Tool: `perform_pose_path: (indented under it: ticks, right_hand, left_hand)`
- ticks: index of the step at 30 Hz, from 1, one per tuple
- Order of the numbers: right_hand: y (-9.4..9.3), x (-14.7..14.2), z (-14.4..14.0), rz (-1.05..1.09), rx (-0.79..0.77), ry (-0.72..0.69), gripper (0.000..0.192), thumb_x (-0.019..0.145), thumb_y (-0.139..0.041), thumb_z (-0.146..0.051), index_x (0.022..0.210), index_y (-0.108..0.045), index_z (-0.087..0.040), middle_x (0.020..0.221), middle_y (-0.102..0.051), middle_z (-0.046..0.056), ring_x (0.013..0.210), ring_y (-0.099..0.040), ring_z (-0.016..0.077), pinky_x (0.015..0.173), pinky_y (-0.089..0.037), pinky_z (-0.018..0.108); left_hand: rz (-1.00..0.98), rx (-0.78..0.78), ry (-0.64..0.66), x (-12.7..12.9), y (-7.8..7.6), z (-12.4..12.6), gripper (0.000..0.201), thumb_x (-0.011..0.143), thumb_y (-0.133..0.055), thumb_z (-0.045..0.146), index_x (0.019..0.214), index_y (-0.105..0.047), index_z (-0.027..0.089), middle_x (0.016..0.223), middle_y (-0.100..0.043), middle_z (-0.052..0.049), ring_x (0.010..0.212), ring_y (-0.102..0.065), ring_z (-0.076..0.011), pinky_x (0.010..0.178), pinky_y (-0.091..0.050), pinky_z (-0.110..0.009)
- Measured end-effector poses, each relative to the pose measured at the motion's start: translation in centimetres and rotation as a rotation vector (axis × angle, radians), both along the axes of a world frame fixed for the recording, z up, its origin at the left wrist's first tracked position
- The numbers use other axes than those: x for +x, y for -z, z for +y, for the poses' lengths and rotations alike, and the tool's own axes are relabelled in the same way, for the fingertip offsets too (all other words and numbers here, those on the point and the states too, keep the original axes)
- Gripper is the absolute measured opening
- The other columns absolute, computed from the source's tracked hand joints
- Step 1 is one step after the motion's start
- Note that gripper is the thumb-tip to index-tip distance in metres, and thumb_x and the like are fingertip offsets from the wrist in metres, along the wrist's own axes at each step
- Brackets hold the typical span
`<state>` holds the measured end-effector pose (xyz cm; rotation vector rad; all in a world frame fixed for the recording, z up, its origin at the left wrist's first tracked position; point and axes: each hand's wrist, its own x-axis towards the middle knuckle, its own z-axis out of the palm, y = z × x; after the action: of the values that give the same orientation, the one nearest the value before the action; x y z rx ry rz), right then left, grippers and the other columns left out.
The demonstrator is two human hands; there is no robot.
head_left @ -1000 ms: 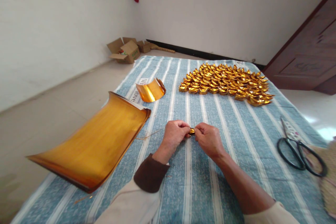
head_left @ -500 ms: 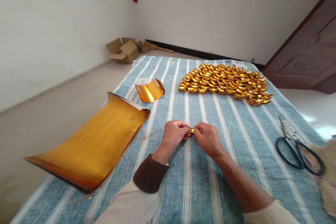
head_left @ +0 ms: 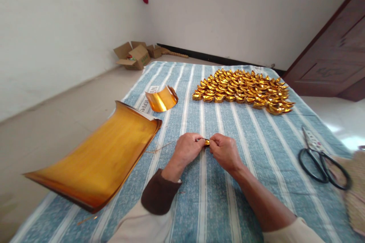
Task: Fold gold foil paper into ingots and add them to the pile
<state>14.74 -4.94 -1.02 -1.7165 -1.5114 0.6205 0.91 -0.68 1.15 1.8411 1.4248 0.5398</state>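
Head view: my left hand (head_left: 188, 149) and right hand (head_left: 225, 152) both pinch a small gold foil piece (head_left: 207, 142) above the striped cloth (head_left: 222, 201). Risk: squeeze too hard and the foil crumples or tears. Foil sheets (head_left: 97, 159) at 9 o'clock overhang the edge and could slide off. Scissors (head_left: 321, 161) at 3 o'clock.

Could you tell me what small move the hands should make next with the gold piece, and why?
Probably keep pinching and finish the fold. The left hand and right hand both hold the small gold piece between their fingertips, close together above the striped cloth. It looks unfinished next to the folded gold ingots laid out farther back, so setting it there seems premature.
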Motion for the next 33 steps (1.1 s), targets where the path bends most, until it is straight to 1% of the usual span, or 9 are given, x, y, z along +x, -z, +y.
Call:
perform_pose_path:
  ticks: [2, 6, 12, 17, 25, 30, 33]
  right_hand:
    - [0.0, 0.0, 0.0, 0.005, -0.003, -0.002, 0.022, 0.079, -0.048, -0.017, 0.059, -0.057, -0.02, 0.049, -0.056, -0.002, 0.046, -0.048, 0.0116, 0.049, -0.031, 0.022]
    - [-0.1, -0.1, 0.0, 0.003, -0.008, 0.007, 0.022, 0.078, -0.048, -0.016, 0.057, -0.056, -0.02, 0.049, -0.056, -0.002, 0.045, -0.048, 0.0116, 0.048, -0.031, 0.022]
    - [0.1, 0.0, 0.0, 0.026, -0.003, 0.002, 0.021, 0.078, -0.048, -0.017, 0.059, -0.056, -0.02, 0.05, -0.057, -0.002, 0.045, -0.047, 0.0114, 0.047, -0.03, 0.022]
    - [0.0, 0.0, 0.1, 0.033, -0.036, 0.002, 0.02, 0.078, -0.049, -0.018, 0.06, -0.056, -0.02, 0.05, -0.058, -0.001, 0.045, -0.048, 0.0116, 0.047, -0.03, 0.022]
    - [-0.1, -0.2, 0.1, 0.028, -0.028, 0.007, 0.021, 0.078, -0.048, -0.018, 0.059, -0.056, -0.02, 0.05, -0.058, -0.001, 0.045, -0.049, 0.0115, 0.047, -0.032, 0.022]
    - [0.1, -0.1, 0.2, 0.121, -0.06, 0.003, 0.02, 0.078, -0.047, -0.02, 0.059, -0.056, -0.019, 0.049, -0.058, -0.001, 0.042, -0.05, 0.0108, 0.043, -0.033, 0.021]
    - [0.1, 0.3, 0.4, 0.23, -0.124, 0.009, 0.018, 0.077, -0.049, -0.023, 0.062, -0.059, -0.018, 0.05, -0.06, -0.001, 0.04, -0.052, 0.011, 0.041, -0.036, 0.02]
  left_hand:
    - [-0.065, -0.069, -0.003, 0.0, 0.2, 0.0, 0.019, 0.075, -0.058, 0.023, 0.066, -0.075, 0.022, 0.052, -0.063, 0.002, 0.051, -0.054, -0.013, 0.05, -0.035, -0.022]
    - [-0.18, -0.218, -0.077, 0.3, 0.7, 0.0, 0.019, 0.073, -0.056, 0.019, 0.069, -0.075, 0.019, 0.048, -0.058, 0.003, 0.042, -0.049, -0.0097, 0.043, -0.034, -0.02]
    - [-0.302, -0.343, -0.167, 0.8, 0.5, -0.2, 0.017, 0.072, -0.056, 0.015, 0.064, -0.071, 0.015, 0.047, -0.057, 0.003, 0.034, -0.047, -0.0066, 0.035, -0.033, -0.017]
    - [-0.349, -0.382, -0.185, 0.9, 0.5, -0.2, 0.016, 0.072, -0.056, 0.013, 0.063, -0.069, 0.014, 0.048, -0.058, 0.003, 0.033, -0.048, -0.0069, 0.034, -0.035, -0.017]
    - [-0.352, -0.364, -0.2, 1.0, 0.5, -0.3, 0.016, 0.071, -0.055, 0.012, 0.067, -0.07, 0.013, 0.047, -0.058, 0.002, 0.033, -0.05, -0.0085, 0.033, -0.037, -0.018]
    - [-0.385, -0.403, -0.219, 0.9, 0.3, -0.2, 0.014, 0.072, -0.057, 0.011, 0.07, -0.07, 0.012, 0.047, -0.058, 0.003, 0.032, -0.049, -0.0071, 0.033, -0.036, -0.017]
    - [-0.44, -0.458, -0.19, 0.7, 0.0, -0.2, 0.01, 0.074, -0.062, 0.017, 0.073, -0.071, 0.012, 0.05, -0.06, 0.002, 0.034, -0.05, -0.007, 0.035, -0.038, -0.018]
